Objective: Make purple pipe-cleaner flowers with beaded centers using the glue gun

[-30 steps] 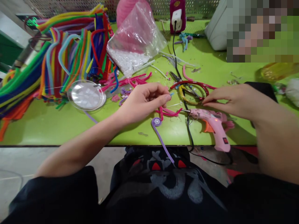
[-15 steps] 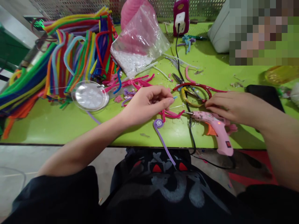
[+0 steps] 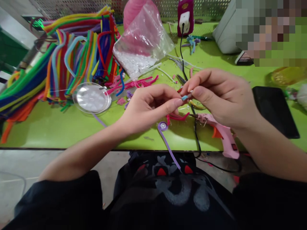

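My left hand [image 3: 152, 107] pinches a short light-blue fuzzy piece [image 3: 184, 97], which looks like pipe cleaner, between thumb and fingers. Close against it, the thumb and forefinger of my right hand [image 3: 223, 95] are pinched together on a tiny whitish bit [image 3: 191, 92], too small to name. Below the hands lies a purple pipe cleaner [image 3: 168, 145], curled at one end around a beaded white centre, its tail hanging past the table edge. Pink pipe cleaners [image 3: 179, 118] show under my left hand. A pink glue gun [image 3: 227, 139] rests below my right hand, partly hidden by it.
Bundled coloured pipe cleaners [image 3: 72, 64] fill the back left, near a clear spool [image 3: 91, 97]. Behind the hands are a plastic bag of white beads [image 3: 141, 57], pliers [image 3: 180, 78] and a plugged-in power strip [image 3: 185, 19]. A black phone [image 3: 275, 111] lies right; a cord [image 3: 196, 137] crosses the table.
My right hand has come left and up from beside the glue gun to meet my left hand, now covering much of the pliers. The light-blue piece shows more; my left hand has barely moved.
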`<state>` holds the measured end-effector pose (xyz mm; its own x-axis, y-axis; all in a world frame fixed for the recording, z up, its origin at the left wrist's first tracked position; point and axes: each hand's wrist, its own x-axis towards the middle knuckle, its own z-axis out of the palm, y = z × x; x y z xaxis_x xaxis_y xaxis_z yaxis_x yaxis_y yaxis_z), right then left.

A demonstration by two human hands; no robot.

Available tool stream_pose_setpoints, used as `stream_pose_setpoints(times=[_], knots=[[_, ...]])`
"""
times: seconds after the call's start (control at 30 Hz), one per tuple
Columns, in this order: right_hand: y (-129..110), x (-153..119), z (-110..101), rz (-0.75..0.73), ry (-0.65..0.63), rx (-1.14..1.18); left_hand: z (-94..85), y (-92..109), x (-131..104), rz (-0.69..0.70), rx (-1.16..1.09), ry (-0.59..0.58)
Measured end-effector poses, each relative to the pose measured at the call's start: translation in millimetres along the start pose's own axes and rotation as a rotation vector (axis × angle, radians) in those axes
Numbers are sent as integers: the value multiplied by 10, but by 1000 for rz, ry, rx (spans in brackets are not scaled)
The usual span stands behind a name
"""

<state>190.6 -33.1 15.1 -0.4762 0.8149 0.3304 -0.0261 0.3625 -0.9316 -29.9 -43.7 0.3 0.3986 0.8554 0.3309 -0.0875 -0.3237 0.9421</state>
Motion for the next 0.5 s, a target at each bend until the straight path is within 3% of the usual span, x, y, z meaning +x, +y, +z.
stream_pose_setpoints(times=[0.13,0.5], knots=[[5,-42,-9,20,16,14,8,11,-1,35,-17,2],[29,-76,-45,-40,12,-44,-17,32,-5,-53,-104,-16]])
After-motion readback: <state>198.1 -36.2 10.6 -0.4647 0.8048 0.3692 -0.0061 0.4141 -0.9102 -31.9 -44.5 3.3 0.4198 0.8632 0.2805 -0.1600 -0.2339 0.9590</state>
